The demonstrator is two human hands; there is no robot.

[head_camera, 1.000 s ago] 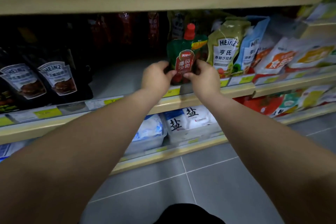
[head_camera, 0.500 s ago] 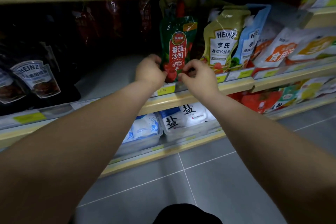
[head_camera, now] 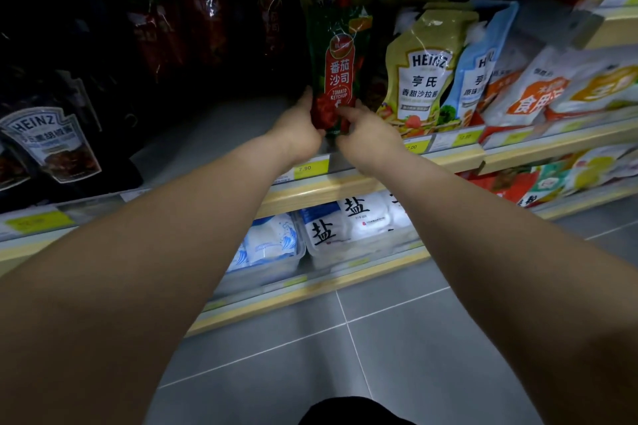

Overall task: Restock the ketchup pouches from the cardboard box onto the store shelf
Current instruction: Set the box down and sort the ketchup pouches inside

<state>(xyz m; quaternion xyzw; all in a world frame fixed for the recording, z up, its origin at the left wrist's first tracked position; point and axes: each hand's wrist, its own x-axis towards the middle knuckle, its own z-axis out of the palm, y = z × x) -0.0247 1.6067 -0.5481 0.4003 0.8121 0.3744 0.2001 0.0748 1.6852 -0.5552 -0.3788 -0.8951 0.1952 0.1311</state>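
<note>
One ketchup pouch [head_camera: 340, 72] between left hand [head_camera: 297, 129], right hand [head_camera: 367, 134]

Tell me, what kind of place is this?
Probably a grocery store aisle: yellow price tags along the shelf edge, Heinz sauce pouches, salt bags below, and a ketchup pouch held at the shelf.

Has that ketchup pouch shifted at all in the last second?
Yes. The ketchup pouch has gone up and deeper onto the shelf: its top now rises above the Heinz salad dressing pouch beside it.
</note>
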